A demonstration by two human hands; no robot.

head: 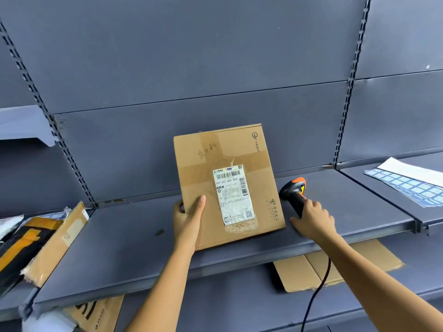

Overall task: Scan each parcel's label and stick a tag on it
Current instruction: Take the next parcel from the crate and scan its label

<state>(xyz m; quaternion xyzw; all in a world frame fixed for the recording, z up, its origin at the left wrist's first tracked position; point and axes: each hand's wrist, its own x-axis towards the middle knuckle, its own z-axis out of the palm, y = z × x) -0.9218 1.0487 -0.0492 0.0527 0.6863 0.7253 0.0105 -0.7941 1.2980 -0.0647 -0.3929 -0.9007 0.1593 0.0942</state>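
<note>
Centre frame, your left hand grips the parcel at its lower-left edge on the shelf. Your right hand clasps the scanner just right of it; aim squarely at the label.

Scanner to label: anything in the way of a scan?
Nothing visible. The label lies uncovered on the box; the left hand grips the box's left edge, clear of it. The scanner, in the right hand, is beside the box.

The label fine print is too small to read. Fingers of the left hand tuck out of sight behind the parcel; the right hand hides the scanner grip; its cable exits the bottom edge.
</note>
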